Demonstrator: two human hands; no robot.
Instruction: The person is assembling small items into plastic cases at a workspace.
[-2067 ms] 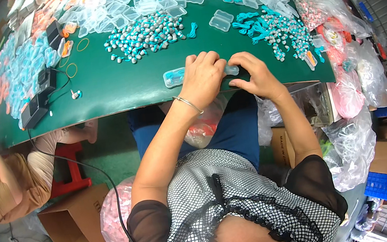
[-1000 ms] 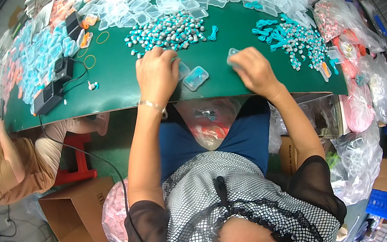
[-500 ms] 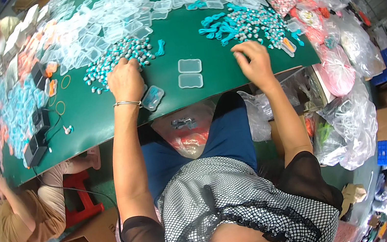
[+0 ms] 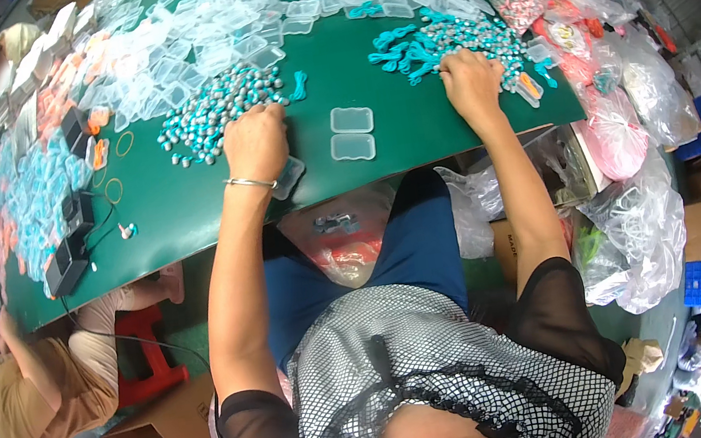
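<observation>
My left hand (image 4: 257, 145), with a bracelet at the wrist, is closed beside a pile of small grey and teal pieces (image 4: 198, 119); its fingertips are hidden. Partly under that wrist lies a small clear case (image 4: 289, 176), its contents mostly covered. Over on the right, my right hand (image 4: 472, 85) has its fingers bent down at the near edge of another pile of these pieces (image 4: 494, 39); what they grip cannot be seen. Teal cord bundles (image 4: 409, 58) lie left of it. Between my hands sits an opened clear plastic case (image 4: 353, 147).
Many clear cases (image 4: 207, 28) cover the far side of the table. Blue filled packs (image 4: 31, 210) and black boxes (image 4: 66, 266) lie at the left, near a seated person (image 4: 51, 386). Plastic bags (image 4: 615, 128) crowd the right end.
My left hand has moved right, off the near part of the pile, and covers more of the small case. My right hand has gone forward to the right pile, its fingers now bent down.
</observation>
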